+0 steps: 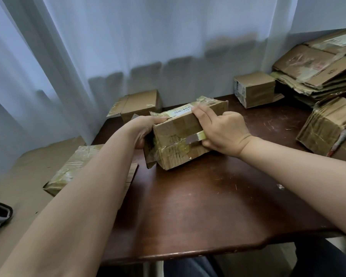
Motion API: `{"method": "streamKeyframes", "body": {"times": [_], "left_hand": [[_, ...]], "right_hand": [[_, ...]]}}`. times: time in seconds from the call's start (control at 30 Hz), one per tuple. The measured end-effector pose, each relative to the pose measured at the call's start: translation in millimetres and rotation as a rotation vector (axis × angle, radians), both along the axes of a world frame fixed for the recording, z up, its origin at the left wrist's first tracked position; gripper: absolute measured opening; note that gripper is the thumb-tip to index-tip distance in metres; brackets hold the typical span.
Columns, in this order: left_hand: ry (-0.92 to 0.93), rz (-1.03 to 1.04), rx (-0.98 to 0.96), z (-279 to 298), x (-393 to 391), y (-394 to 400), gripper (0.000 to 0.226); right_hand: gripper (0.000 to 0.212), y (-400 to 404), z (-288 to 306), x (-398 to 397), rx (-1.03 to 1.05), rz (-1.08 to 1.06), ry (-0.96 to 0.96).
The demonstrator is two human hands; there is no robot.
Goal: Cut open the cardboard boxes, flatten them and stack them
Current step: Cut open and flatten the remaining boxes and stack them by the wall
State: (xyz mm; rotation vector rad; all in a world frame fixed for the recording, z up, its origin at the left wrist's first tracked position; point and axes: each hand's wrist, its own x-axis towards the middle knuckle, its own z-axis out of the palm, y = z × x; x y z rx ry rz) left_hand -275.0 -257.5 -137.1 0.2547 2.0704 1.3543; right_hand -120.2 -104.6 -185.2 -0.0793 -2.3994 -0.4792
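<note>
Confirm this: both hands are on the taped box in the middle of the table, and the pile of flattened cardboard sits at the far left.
Not quite. The head view shows the flattened cardboard pile at the far right, not the left. The rest holds: the left hand and right hand are both on the taped box on the table.

Taped cardboard box (180, 134) on dark wooden table (198, 206), gripped at its left end by left hand (146, 128). Right hand (224, 132) on the right side, fingers over the top by the barcode label (181, 111), thumb on a knife blade (194, 138) at the tape seam. Flattened cardboard stack (318, 70) far right; small boxes (255, 88) behind.
</note>
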Motion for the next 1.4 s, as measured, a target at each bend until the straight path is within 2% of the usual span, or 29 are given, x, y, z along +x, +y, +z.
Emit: {"method": "streamKeyframes", "body": {"times": [0.17,0.37,0.43,0.5,0.63,0.77,0.83,0.93,1.0,1.07,1.1,1.17,1.23,1.33,1.4], "left_hand": [[0.005,0.033,0.077,-3.7,6.1,2.0,0.027],[0.197,0.0,0.205,-11.7,11.8,1.5,0.039],[0.255,0.007,0.212,-13.3,14.6,-0.2,0.042],[0.282,-0.002,0.216,-14.0,18.1,-3.7,0.042],[0.275,-0.012,0.279,-10.7,26.3,-18.6,0.03],[0.248,-0.004,0.306,-14.9,26.2,-33.3,0.04],[0.23,0.022,0.329,-17.6,23.1,-36.0,0.048],[0.247,0.001,0.321,-16.6,22.4,-32.2,0.053],[0.259,-0.002,0.312,-16.1,22.5,-26.4,0.05],[0.249,0.001,0.309,-16.4,22.5,-21.9,0.044],[0.236,0.002,0.306,-16.7,21.2,-21.1,0.042],[0.22,-0.007,0.296,-16.1,20.0,-21.4,0.043],[0.219,-0.011,0.294,-16.1,18.8,-21.4,0.044],[0.229,-0.004,0.309,-15.5,19.9,-19.5,0.042],[0.232,0.0,0.309,-15.5,20.5,-18.0,0.042]], "right_hand": [[0.087,-1.8,4.9,3.4,0.023,-0.01,-0.041],[0.068,-2.0,25.1,21.0,-0.03,-0.065,-0.158],[0.06,-1.8,34.4,28.0,0.0,-0.056,-0.118],[0.048,-4.2,45.9,34.6,-0.078,-0.025,-0.088],[0.046,-7.6,59.4,36.7,-0.249,0.025,0.001],[0.028,-2.7,57.0,41.2,-0.323,0.027,0.128],[0.023,-1.0,48.6,45.3,-0.291,0.074,0.183],[0.022,-3.5,30.0,53.8,-0.208,0.208,0.09],[0.036,-6.7,13.3,54.7,-0.178,0.262,-0.029],[0.047,-10.8,-0.2,52.8,-0.213,0.215,-0.229],[0.046,-12.2,-6.5,50.9,-0.217,0.154,-0.316],[0.044,-14.2,-15.6,43.6,-0.208,0.075,-0.38],[0.044,-18.3,-19.2,39.9,-0.221,0.057,-0.361],[0.036,-16.3,-22.6,41.5,-0.25,0.152,-0.159],[0.034,-15.9,-24.3,40.6,-0.251,0.156,-0.123]]}}
